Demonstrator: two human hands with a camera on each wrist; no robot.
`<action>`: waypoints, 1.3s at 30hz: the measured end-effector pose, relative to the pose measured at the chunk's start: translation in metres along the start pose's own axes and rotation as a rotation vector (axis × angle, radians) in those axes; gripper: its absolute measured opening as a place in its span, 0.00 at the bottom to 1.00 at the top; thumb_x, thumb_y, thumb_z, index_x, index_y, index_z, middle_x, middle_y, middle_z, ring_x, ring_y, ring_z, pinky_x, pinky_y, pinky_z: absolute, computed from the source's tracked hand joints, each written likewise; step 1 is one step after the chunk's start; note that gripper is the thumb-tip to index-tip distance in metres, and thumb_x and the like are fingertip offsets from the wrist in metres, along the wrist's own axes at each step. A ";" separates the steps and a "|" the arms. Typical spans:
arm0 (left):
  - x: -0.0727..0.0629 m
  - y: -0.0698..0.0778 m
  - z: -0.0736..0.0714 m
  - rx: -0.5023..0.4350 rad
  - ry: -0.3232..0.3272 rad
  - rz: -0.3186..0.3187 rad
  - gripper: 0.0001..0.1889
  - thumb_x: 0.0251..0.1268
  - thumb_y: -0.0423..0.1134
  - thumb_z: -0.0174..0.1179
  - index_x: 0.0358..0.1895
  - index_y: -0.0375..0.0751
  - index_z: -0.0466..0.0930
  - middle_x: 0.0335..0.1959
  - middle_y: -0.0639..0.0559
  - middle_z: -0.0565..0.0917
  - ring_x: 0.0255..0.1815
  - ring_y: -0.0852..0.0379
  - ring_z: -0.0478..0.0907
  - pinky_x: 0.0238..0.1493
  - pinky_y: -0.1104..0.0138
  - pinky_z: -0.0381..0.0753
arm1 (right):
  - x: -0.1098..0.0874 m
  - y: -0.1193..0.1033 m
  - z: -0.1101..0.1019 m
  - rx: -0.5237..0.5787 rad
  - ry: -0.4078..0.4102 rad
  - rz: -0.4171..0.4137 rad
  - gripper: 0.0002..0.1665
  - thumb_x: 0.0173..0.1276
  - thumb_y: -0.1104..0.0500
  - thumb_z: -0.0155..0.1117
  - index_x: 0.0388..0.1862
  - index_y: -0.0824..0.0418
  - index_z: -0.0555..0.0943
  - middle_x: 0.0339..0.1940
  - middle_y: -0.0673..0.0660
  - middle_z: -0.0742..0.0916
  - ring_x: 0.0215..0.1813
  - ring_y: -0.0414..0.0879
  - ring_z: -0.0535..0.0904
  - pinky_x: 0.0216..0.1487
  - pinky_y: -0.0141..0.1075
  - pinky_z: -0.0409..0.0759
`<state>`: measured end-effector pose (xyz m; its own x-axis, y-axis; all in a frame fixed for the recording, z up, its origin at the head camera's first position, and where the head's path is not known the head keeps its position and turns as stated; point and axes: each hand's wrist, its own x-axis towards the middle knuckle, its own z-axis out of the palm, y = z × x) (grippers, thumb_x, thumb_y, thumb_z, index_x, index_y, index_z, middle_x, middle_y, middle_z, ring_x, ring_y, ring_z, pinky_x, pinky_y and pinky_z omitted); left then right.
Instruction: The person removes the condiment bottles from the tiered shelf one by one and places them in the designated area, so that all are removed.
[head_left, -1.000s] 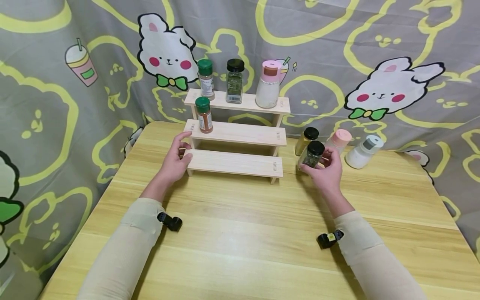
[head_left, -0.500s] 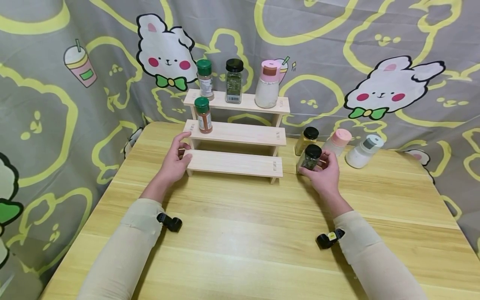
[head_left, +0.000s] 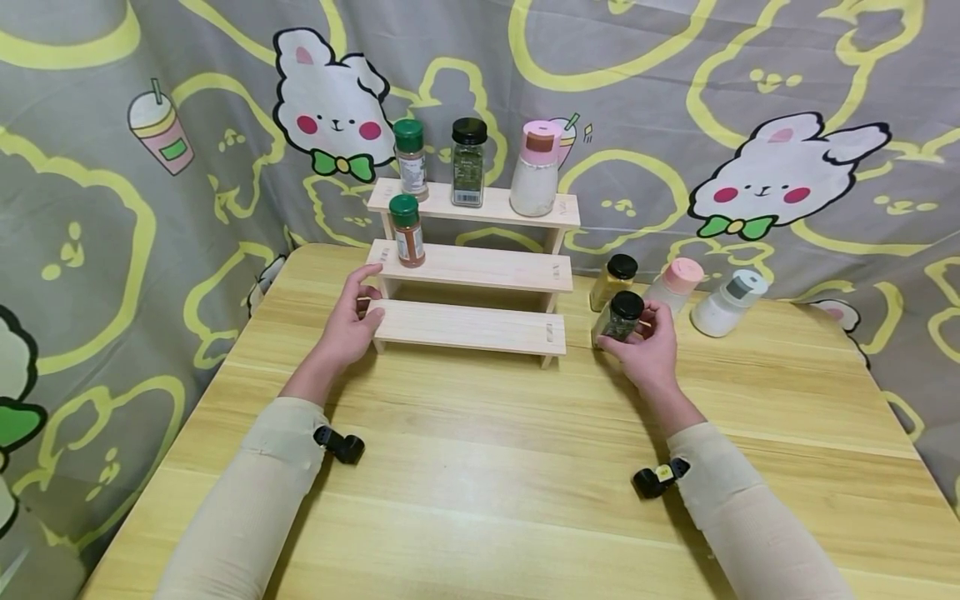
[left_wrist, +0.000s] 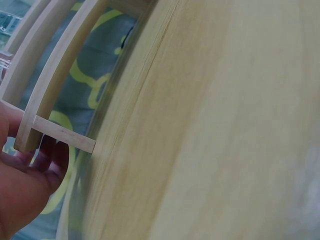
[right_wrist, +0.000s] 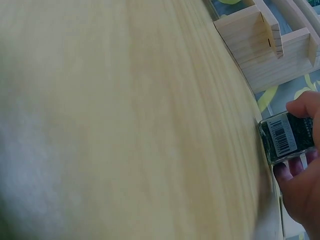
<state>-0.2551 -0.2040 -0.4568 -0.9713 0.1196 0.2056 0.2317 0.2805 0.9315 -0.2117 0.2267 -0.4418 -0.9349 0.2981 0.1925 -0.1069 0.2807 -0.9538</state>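
Jar: right of centre in the frame, held jar [head_left: 617, 320] upright or nearly so, barcode side toward the right wrist camera.
Right hand [head_left: 651, 343]: pinching the held jar between thumb and fingers from its right; by far the nearer hand.
Jar base: close to the table [head_left: 465, 467]; cannot tell whether touching or just above.
Left hand [head_left: 351, 318]: at the far, left end of the rack [head_left: 487, 279], gripping there, thumb against the low shelf [head_left: 465, 325], fingers curled past its end.
Key relation, as judged: low shelf's right end just left of the held jar, near but apart; shelves lengthwise across the frame, jar's long axis square to them.
Middle shelf [head_left: 495, 265]: up and left from the grip, with the red jar [head_left: 410, 243] at its left.
Jar's neighbours: yellow jar [head_left: 604, 292] just above in the frame, contact unclear; peach jar [head_left: 671, 292] and grey-capped bottle [head_left: 718, 315] farther right.
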 end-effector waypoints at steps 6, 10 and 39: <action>-0.001 0.002 0.001 -0.007 0.002 0.007 0.35 0.70 0.19 0.48 0.75 0.54 0.59 0.50 0.35 0.68 0.44 0.44 0.66 0.45 0.59 0.64 | 0.006 0.014 -0.002 0.013 -0.007 0.035 0.43 0.46 0.79 0.77 0.58 0.68 0.65 0.50 0.55 0.73 0.50 0.46 0.75 0.51 0.34 0.77; 0.000 0.002 0.001 -0.006 0.003 0.004 0.35 0.70 0.19 0.47 0.75 0.54 0.58 0.50 0.35 0.68 0.44 0.44 0.66 0.44 0.59 0.64 | 0.013 0.026 -0.003 0.059 0.002 0.054 0.45 0.44 0.78 0.78 0.59 0.61 0.66 0.51 0.54 0.72 0.52 0.47 0.75 0.51 0.32 0.78; 0.000 0.003 0.000 -0.014 -0.006 -0.025 0.34 0.71 0.19 0.47 0.76 0.50 0.56 0.54 0.31 0.67 0.47 0.41 0.65 0.47 0.58 0.63 | 0.020 -0.007 -0.017 0.064 -0.017 -0.041 0.45 0.47 0.72 0.80 0.62 0.61 0.66 0.58 0.60 0.75 0.59 0.49 0.73 0.56 0.41 0.73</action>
<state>-0.2541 -0.2027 -0.4539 -0.9764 0.1181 0.1809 0.2069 0.2704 0.9402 -0.2237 0.2467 -0.4277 -0.9348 0.2719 0.2285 -0.1663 0.2335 -0.9580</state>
